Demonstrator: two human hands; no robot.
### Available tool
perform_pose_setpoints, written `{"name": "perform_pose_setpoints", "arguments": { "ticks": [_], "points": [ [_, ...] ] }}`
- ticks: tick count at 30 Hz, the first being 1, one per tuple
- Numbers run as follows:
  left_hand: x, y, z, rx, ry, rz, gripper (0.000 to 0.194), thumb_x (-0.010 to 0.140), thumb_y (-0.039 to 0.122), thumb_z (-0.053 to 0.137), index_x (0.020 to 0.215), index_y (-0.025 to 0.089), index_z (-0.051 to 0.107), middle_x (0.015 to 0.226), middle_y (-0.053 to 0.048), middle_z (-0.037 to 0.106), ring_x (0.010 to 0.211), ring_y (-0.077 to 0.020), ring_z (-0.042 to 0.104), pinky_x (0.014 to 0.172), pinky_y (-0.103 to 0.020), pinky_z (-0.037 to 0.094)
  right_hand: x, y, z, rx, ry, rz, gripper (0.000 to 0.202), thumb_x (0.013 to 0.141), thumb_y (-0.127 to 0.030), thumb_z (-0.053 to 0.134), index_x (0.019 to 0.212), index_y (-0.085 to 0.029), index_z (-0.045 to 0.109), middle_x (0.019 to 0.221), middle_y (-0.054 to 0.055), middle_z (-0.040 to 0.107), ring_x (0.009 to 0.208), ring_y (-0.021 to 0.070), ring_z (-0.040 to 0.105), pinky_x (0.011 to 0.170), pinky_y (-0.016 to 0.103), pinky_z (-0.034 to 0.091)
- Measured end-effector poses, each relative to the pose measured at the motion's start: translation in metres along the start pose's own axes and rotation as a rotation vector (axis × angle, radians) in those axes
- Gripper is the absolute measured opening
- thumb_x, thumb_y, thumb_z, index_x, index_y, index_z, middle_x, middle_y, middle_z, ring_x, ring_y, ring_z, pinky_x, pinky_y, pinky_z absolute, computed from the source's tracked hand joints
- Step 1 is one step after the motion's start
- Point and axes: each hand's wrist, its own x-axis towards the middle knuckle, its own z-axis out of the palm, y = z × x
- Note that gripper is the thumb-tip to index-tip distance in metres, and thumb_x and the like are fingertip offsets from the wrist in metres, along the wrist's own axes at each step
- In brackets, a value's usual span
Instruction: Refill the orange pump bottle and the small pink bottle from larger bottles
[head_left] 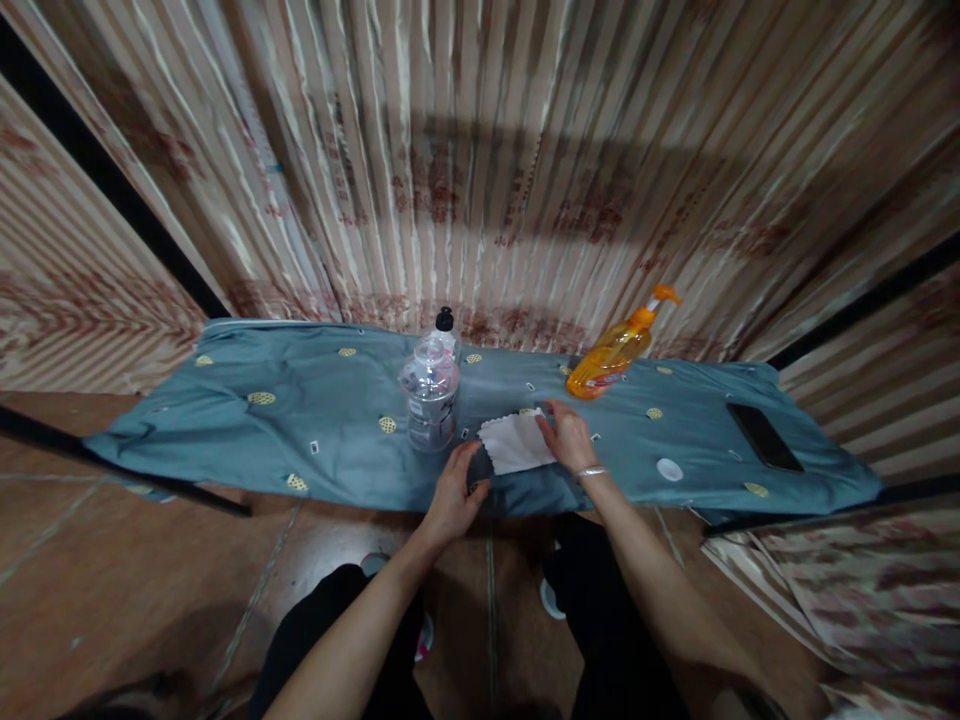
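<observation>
Bare forearms [360,620] reach forward over black-trousered legs [615,610], slanting inward so that both hands come close together above a narrow table draped in blue-green fabric [300,440], soft and wrinkled, printed with yellow ovals and small pale rectangles. The right hand [568,438], with a thin silvery bracelet [592,471] at its wrist, has its thumb and fingers drawn nearly together on the right edge of a white cloth [516,443]. That cloth is thin, matte and roughly rectangular, with a zigzag-cut border; it spans most of the space between the hands. The left hand [454,490] is loosely curved, back upward, its thumb standing well apart from the fingers in a C shape; the fingertips come right up to the cloth's left edge, and whether they touch it I cannot tell.

Just beyond the left fingers stands a clear, shiny plastic bottle [432,415], ribbed and rounded, partly hiding a pale bottle with a black cap [445,320]. Ahead of the right grip is a translucent orange pump bottle [606,360]. To that grip's right lie a smooth white disc [670,469] and, farther out, a flat black phone [765,437]. Beyond everything hangs pleated, striped beige curtain material [487,180].
</observation>
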Motion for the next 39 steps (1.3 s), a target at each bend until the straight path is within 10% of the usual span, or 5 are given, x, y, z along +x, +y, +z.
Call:
{"name": "perform_pose_setpoints", "arguments": {
  "ticks": [8,13,25,31,39],
  "points": [
    [0.012,0.003,0.014,0.002,0.026,0.012,0.068,0.092,0.015,0.075,0.159,0.023,0.063,0.159,-0.018,0.070,0.151,-0.0353,0.068,0.131,-0.062,0.055,0.132,-0.122,0.051,0.337,-0.211,-0.336,0.098,0.076,-0.056,0.103,0.159,-0.020,0.065,0.156,0.018,0.076,0.149,0.0377,0.070,0.135,0.055,0.047],
    [0.016,0.000,0.020,0.007,0.051,0.010,0.068,0.094,0.018,0.074,0.160,0.022,0.061,0.160,-0.019,0.069,0.152,-0.0368,0.067,0.130,-0.064,0.055,0.153,-0.159,0.074,0.343,-0.320,-0.257,0.079,0.079,-0.046,0.104,0.143,-0.011,0.074,0.134,0.017,0.085,0.129,0.0348,0.079,0.122,0.050,0.058],
    [0.028,0.014,0.028,0.066,0.201,0.067,0.124,0.091,0.054,0.091,0.183,0.023,0.016,0.192,-0.028,0.026,0.181,-0.0468,0.025,0.147,-0.071,0.022,0.032,-0.105,-0.034,0.254,0.124,-0.121,0.070,0.080,-0.076,0.092,0.123,-0.023,0.077,0.099,0.006,0.084,0.085,0.0268,0.077,0.079,0.036,0.060],
    [0.035,0.018,0.038,0.095,0.245,0.029,0.134,0.079,0.047,0.100,0.182,0.023,0.016,0.185,-0.028,0.037,0.173,-0.0482,0.043,0.142,-0.070,0.035,-0.024,-0.112,-0.034,0.282,0.050,-0.108,0.052,0.083,-0.069,0.090,0.111,-0.027,0.077,0.096,0.005,0.084,0.085,0.0270,0.076,0.086,0.040,0.062],
    [0.031,0.018,0.033,0.090,0.202,0.010,0.113,0.075,0.027,0.090,0.173,0.019,0.035,0.166,-0.024,0.061,0.155,-0.0445,0.062,0.135,-0.065,0.047,-0.023,-0.107,-0.019,0.682,0.066,-0.020,0.047,0.084,-0.069,0.089,0.103,-0.027,0.080,0.099,0.004,0.086,0.093,0.0269,0.078,0.090,0.041,0.064]
  ]
}}
